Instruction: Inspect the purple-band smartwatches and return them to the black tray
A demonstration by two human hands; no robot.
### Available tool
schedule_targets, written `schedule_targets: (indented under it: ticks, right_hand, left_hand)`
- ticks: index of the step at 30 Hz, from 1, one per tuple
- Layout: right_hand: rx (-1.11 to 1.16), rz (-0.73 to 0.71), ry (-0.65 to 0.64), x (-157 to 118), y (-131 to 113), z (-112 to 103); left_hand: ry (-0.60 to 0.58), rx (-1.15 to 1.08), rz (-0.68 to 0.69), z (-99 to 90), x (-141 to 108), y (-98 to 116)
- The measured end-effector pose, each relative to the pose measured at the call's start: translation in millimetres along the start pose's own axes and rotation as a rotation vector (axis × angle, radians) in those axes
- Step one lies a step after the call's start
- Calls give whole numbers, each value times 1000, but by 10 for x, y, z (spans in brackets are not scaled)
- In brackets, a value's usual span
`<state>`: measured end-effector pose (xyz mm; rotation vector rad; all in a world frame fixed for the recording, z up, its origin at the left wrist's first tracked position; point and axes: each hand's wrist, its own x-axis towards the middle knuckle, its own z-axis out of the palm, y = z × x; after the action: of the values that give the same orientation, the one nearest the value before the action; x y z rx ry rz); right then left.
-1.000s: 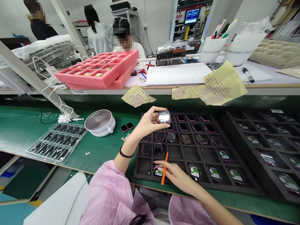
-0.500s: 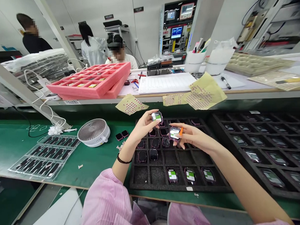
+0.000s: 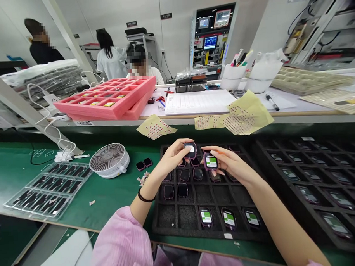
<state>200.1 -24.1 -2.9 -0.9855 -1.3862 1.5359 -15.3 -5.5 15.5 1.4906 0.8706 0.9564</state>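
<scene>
My left hand (image 3: 178, 154) is closed on a small watch (image 3: 190, 150) with a lit screen, its thumb lying over the glass. Close by on the right, my right hand (image 3: 225, 162) grips a second watch (image 3: 210, 161) showing a green and white screen; something orange shows between its fingers. Both watches are held apart above a black foam tray (image 3: 189, 216). In the tray's compartments lie several dark-screened watches (image 3: 182, 190), and three with lit green and white screens (image 3: 228, 217) are in the front row.
Another black tray (image 3: 304, 223) with watches lies at the right. At the left are a white fan (image 3: 109, 160), two dark watches (image 3: 144, 163) and a clear tray of black parts (image 3: 47, 190). Pink foam trays (image 3: 106, 100) and yellow sheets (image 3: 248, 114) are on the shelf. People are beyond.
The right-hand watch has turned, its screen now facing me with green and white visible. My left thumb has moved onto the other watch's screen. The view has shifted slightly.
</scene>
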Motion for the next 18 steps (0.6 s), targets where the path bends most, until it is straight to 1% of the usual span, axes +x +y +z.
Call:
schedule_targets:
  ticks: [2,7,13,15,18]
  right_hand:
    - [-1,3,-11,-19,-9,-7]
    - [-31,12,-94,-65,-62,-20]
    - [-66,1,-145,-89,-90,-31]
    - [-77,-10,-143,-79,-77,-30]
    - [-36,-24,-83,-50,-42,-27]
  left_hand:
    - [7,-12,6,22,4,7]
    - [37,-41,6,67,8,34]
    - [24,-6,-19,66,11,27]
    - [18,9,-14,60,10,13]
    - [10,17,-9,55,9,-6]
